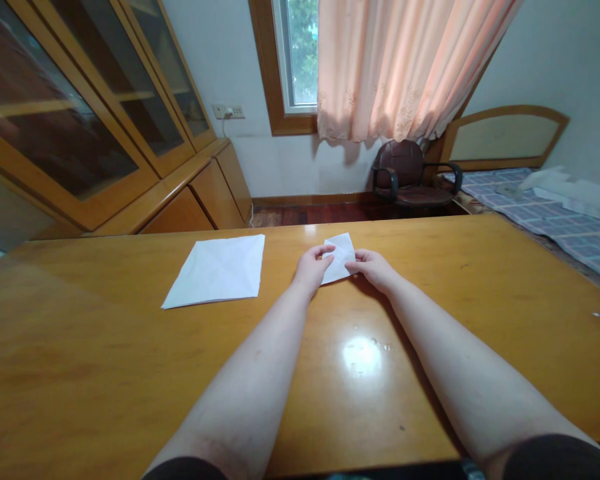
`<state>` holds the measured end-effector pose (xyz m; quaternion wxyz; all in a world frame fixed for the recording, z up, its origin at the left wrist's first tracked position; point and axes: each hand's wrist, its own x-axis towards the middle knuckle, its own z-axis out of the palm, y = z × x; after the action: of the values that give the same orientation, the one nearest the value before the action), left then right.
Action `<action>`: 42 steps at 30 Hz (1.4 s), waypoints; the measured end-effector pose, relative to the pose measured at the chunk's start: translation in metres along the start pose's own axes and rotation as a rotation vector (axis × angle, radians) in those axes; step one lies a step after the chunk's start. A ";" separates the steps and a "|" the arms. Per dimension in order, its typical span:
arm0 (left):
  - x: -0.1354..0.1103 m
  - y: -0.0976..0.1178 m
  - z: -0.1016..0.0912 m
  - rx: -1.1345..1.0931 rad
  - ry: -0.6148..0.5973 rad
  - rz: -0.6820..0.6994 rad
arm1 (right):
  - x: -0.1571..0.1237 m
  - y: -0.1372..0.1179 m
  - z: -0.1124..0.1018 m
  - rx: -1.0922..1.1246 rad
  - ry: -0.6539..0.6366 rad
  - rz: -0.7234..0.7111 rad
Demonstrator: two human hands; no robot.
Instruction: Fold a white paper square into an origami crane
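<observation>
A small folded piece of white paper lies on the wooden table near its far edge. My left hand pinches the paper's left side, fingers curled onto it. My right hand pinches its right side, thumb and fingers closed on the edge. Both forearms stretch forward across the tabletop. To the left, a larger flat sheet of white paper rests on the table, untouched.
A wooden cabinet with glass doors runs along the left wall. Beyond the table stand a dark armchair, a window with a pink curtain, and a bed with a checked cover at the right.
</observation>
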<state>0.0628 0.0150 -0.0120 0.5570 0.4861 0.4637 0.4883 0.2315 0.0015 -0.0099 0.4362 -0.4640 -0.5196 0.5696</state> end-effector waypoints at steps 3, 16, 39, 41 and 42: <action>-0.001 0.001 0.000 0.021 -0.009 0.007 | -0.001 0.000 0.000 -0.011 0.011 0.006; -0.012 0.008 0.002 0.292 -0.119 0.151 | 0.002 0.007 -0.003 0.041 0.004 0.004; 0.003 -0.002 -0.001 -0.072 -0.055 0.018 | 0.007 0.012 -0.004 0.170 0.146 -0.035; 0.001 0.002 0.000 -0.086 -0.053 0.002 | 0.007 0.011 -0.004 0.173 0.150 -0.033; 0.000 0.003 0.001 -0.087 -0.049 -0.003 | 0.007 0.011 -0.004 0.177 0.150 -0.031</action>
<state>0.0633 0.0149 -0.0091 0.5894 0.4725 0.4291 0.4953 0.2342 0.0081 -0.0218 0.5219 -0.4569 -0.4403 0.5701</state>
